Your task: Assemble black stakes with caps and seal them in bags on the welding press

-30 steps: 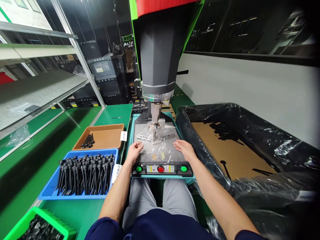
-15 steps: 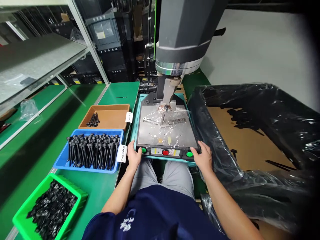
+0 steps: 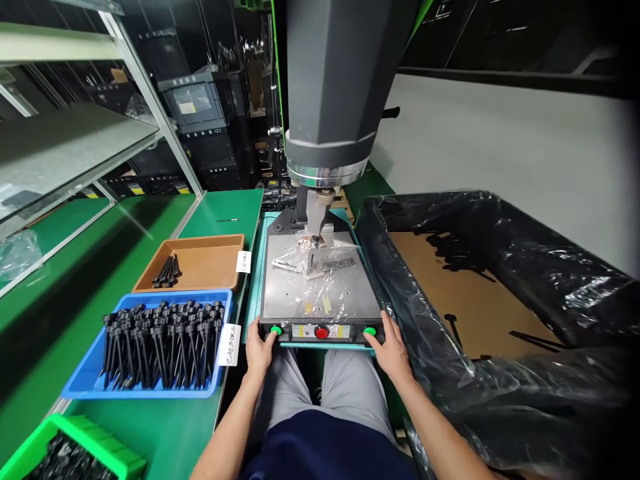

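At the front of a bench-top press machine (image 3: pixel 330 93), my left hand (image 3: pixel 260 350) lies at the left corner of its base, fingers stretched along the side and thumb at a green button (image 3: pixel 276 330). My right hand (image 3: pixel 392 348) mirrors it at the right corner, thumb at the other green button (image 3: pixel 370 331). Neither hand holds anything. Between them sits a red button (image 3: pixel 321 332). Above the metal plate (image 3: pixel 290 300), the press's tapered metal tip (image 3: pixel 316 215) points down at a small fixture (image 3: pixel 315 263) under clear plastic film. A small dark part shows at the tip, its shape unclear.
To the left stand a blue tray (image 3: pixel 145 393) of black bolt-like parts, a brown tray (image 3: pixel 210 257) with several more, and a green bin (image 3: pixel 107 450) of small black pieces. At right, a black-plastic-lined box (image 3: pixel 415 300) holds black parts on cardboard.
The camera view has tilted up, so the bench and trays sit lower in the picture. My hands stay at the base corners, thumbs now on the lower edges of the green buttons.
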Motion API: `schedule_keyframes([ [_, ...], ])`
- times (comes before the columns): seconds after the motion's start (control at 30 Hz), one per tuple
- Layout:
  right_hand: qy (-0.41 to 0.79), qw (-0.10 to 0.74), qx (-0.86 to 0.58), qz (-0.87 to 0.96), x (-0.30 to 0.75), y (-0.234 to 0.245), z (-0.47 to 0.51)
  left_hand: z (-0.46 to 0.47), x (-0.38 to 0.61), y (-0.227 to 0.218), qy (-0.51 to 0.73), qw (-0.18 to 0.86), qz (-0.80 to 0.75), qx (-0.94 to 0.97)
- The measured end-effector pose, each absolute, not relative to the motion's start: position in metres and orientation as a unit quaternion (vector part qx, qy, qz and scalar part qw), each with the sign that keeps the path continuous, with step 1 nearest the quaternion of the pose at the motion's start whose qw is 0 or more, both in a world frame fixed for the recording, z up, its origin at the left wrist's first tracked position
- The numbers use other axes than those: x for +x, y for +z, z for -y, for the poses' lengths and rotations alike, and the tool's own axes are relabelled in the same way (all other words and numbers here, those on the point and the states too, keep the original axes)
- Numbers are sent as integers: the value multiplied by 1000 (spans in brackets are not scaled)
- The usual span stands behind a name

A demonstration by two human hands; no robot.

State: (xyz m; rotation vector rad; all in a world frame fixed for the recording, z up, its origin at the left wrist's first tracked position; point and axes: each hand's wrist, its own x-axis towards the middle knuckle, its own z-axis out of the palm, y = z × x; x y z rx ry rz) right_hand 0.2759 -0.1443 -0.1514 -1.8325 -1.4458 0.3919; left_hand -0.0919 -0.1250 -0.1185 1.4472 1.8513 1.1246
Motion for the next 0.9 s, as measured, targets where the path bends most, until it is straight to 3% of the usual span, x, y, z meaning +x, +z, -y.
schedule_keyframes([
  [0.7, 176, 380, -717, 557, 274, -148, 144, 117, -102, -127, 420, 296, -658, 551],
  [0.9, 208, 407, -713, 531, 280, -141, 142, 115, -103, -108, 419, 292, -661, 549],
])
